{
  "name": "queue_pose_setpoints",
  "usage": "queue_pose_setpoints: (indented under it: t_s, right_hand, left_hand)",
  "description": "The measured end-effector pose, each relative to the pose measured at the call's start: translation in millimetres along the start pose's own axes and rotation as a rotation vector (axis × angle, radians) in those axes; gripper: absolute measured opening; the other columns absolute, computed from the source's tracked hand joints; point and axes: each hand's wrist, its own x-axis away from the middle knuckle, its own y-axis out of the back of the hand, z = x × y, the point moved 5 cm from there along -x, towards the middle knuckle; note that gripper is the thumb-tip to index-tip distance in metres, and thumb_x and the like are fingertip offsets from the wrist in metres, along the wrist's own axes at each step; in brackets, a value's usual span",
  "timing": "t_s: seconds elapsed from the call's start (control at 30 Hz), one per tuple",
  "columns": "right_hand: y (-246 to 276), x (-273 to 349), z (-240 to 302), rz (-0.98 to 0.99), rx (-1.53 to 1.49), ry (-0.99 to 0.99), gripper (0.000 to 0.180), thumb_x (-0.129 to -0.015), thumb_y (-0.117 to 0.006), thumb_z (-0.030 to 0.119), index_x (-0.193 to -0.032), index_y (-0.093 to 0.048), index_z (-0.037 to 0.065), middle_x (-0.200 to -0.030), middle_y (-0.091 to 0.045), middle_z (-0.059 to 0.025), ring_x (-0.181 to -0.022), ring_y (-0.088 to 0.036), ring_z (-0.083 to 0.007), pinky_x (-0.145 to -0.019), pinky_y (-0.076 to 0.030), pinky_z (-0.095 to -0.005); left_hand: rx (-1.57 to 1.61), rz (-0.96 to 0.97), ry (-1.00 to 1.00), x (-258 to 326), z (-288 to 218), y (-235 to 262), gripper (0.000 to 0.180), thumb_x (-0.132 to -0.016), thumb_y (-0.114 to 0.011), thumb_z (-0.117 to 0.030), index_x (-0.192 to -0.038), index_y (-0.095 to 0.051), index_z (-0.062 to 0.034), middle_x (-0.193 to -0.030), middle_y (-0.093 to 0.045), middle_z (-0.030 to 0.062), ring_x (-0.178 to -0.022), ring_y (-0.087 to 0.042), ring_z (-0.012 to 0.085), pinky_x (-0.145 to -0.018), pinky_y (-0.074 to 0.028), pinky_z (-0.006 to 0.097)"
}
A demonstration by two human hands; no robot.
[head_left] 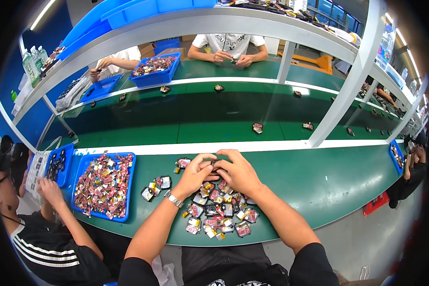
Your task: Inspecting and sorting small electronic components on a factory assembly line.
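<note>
Over the green bench, my left hand [198,174] and my right hand [237,172] meet with fingers curled around a small black-cased device [214,164]. Most of that device is hidden behind my fingers. Just below my hands lies a loose pile of similar small devices [219,209], black-rimmed with red boards, silvery parts and yellow tape. To the left of my left wrist, a few more devices [155,187] rest apart from the pile, and another one [182,163] lies close by my left hand.
A blue tray [128,188] heaped with small red-and-silver parts stands left, beside a co-worker [52,238]. Beyond the white rail [176,147], several devices lie on a green conveyor belt [195,128]. A grey shelf frame [352,76] crosses above. More people sit opposite, near another blue bin [157,76].
</note>
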Motion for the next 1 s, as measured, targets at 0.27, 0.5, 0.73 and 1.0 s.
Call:
queue_pose_setpoints:
  t_s: [0.27, 0.5, 0.73, 1.0]
  right_hand:
    - [1.0, 0.3, 0.8, -0.036, -0.071, -0.06, 0.009, -0.077, -0.069, 0.01, -0.084, -0.065, 0.006, -0.118, -0.057, -0.0098, -0.111, -0.053, -0.0294, -0.092, -0.047, -0.039]
    - [1.6, 1.1, 1.5, -0.046, -0.066, -0.051, 0.008, -0.077, -0.067, 0.011, -0.083, -0.064, 0.006, -0.119, -0.058, -0.009, -0.111, -0.054, -0.0296, -0.092, -0.047, -0.0391]
    - [1.5, 2.4, -3.7, 0.052, -0.221, -0.097, 0.009, -0.078, -0.067, 0.012, -0.085, -0.065, 0.006, -0.122, -0.056, -0.01, -0.116, -0.05, -0.0292, -0.098, -0.043, -0.039]
    - [-1.1, 7.9, -0.8, -0.119, -0.127, -0.099, 0.011, -0.077, -0.07, 0.009, -0.087, -0.069, 0.006, -0.115, -0.061, -0.0081, -0.111, -0.054, -0.0278, -0.091, -0.047, -0.037]
  left_hand:
    - [0.067, 0.084, 0.039, 1.7, -1.5, 1.6, 0.039, -0.093, -0.054, -0.003, -0.131, -0.046, -0.0024, -0.122, -0.056, 0.0123, -0.109, -0.06, 0.0189, -0.093, -0.054, 0.034]
    - [0.027, 0.141, 0.013, 2.5, -3.0, -0.2, 0.042, -0.091, -0.052, 0.003, -0.131, -0.042, 0.0017, -0.123, -0.054, 0.0138, -0.112, -0.057, 0.0195, -0.097, -0.052, 0.033]
    - [0.008, 0.12, 0.047, 2.6, -0.8, -0.4, 0.034, -0.095, -0.053, -0.005, -0.128, -0.045, 0.0001, -0.118, -0.057, 0.0114, -0.109, -0.059, 0.019, -0.092, -0.055, 0.033]
    - [0.069, 0.079, 0.017, 1.4, 8.5, 4.8, 0.031, -0.098, -0.051, -0.012, -0.127, -0.046, -0.0019, -0.118, -0.058, 0.0112, -0.109, -0.06, 0.0195, -0.092, -0.054, 0.035]
